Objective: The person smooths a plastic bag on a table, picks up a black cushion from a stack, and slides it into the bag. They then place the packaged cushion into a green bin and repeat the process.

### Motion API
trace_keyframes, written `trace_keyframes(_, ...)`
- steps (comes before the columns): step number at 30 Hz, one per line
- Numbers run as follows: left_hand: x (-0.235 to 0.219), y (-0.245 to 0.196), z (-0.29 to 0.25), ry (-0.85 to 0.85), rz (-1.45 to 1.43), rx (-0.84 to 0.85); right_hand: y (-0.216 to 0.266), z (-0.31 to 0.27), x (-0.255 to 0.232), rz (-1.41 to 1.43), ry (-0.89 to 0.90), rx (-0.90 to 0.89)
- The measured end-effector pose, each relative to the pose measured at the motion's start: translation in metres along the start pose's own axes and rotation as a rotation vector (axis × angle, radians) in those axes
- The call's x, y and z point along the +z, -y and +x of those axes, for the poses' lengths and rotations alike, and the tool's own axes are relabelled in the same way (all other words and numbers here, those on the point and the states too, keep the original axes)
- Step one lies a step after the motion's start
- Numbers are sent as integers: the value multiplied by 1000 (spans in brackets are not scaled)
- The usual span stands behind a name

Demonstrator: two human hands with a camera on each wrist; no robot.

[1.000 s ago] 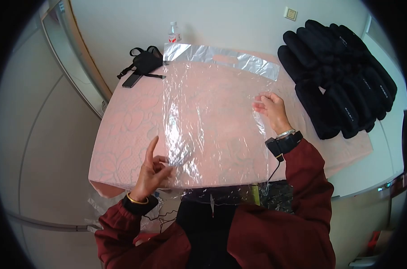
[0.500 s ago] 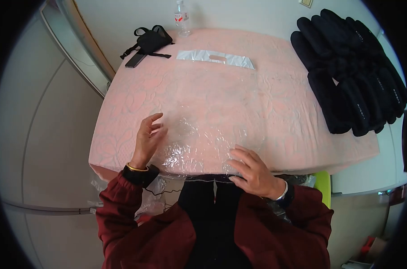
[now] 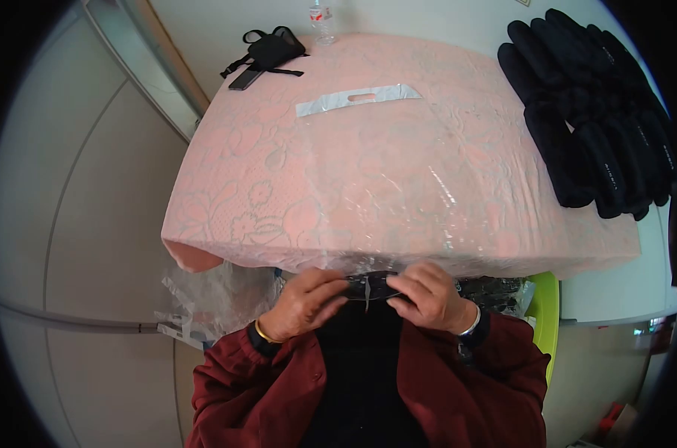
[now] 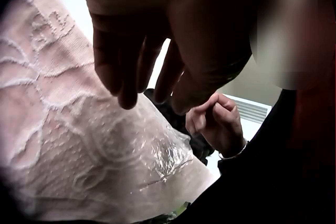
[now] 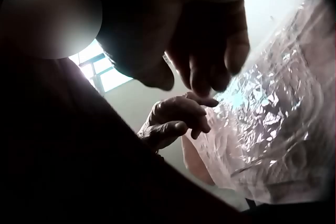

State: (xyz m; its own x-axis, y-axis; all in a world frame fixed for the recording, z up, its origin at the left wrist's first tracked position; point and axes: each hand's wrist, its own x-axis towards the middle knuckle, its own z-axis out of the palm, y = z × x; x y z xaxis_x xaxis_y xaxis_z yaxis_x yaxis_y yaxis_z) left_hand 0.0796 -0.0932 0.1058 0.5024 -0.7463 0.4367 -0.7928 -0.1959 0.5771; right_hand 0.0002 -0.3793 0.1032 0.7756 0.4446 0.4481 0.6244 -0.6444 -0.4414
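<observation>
A clear plastic bag (image 3: 398, 187) lies flat on the pink tablecloth, its silvery strip (image 3: 327, 104) with a handle slot at the far end. Its near edge hangs over the table's front, where dark clothing shows through it. At this edge my left hand (image 3: 303, 302) pinches the film with curled fingers. A short gap to the right, my right hand (image 3: 432, 299) grips the same edge, fingers and thumb bent inward. Both wrist views are dark; there the crinkled film (image 5: 262, 113) shines beyond my fingertips.
Black padded, puffy items (image 3: 585, 112) lie at the right of the table. At the back left are a black strapped pouch (image 3: 275, 48), a phone (image 3: 245, 78) and a plastic bottle (image 3: 322, 26). Crumpled plastic (image 3: 219, 299) sits below left, a green tub (image 3: 545, 313) below right.
The bag was held spread above the table, then settled flat on the cloth. Both hands came back toward my body and closed in on its near edge.
</observation>
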Motion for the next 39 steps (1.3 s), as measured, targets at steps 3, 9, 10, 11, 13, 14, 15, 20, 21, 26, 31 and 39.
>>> trace_keyframes(3, 17, 1, -11, 36, 15, -49, 1, -17, 20, 93, 402, 194)
trace_keyframes(9, 46, 2, -37, 108, 39, -41, -81, -113, 79, -362, 143, 401)
trace_keyframes(10, 54, -1, -44, 157, 11, -56, -97, -130, 95, -374, 134, 421)
trace_keyframes(11, 61, -4, -51, 205, -10, -73, -120, -149, 118, -249, 82, 511)
trace_keyframes(13, 73, -7, -63, 256, -19, -86, -154, -176, 152, 15, -24, 664)
trace_keyframes(14, 81, -9, -67, 297, -48, -57, -156, -185, 161, 17, -33, 656)
trace_keyframes(15, 87, -9, -69, 326, -63, -35, -155, -190, 173, 121, 9, 834)
trace_keyframes(20, 97, -3, -73, 383, 43, 3, -160, -165, 188, 299, 11, 760)
trace_keyframes(21, 100, -8, -68, 322, 60, 8, -144, -149, 179, 310, 41, 724)
trace_keyframes(26, 118, -14, -56, -91, 134, 108, -33, -86, 134, 301, 161, 174)
trace_keyframes(31, 111, 11, -85, 332, 131, -74, 26, -77, 74, 636, 276, 445)
trace_keyframes(39, 65, -8, -106, 417, -225, -386, 22, -142, 41, 642, 259, 722)
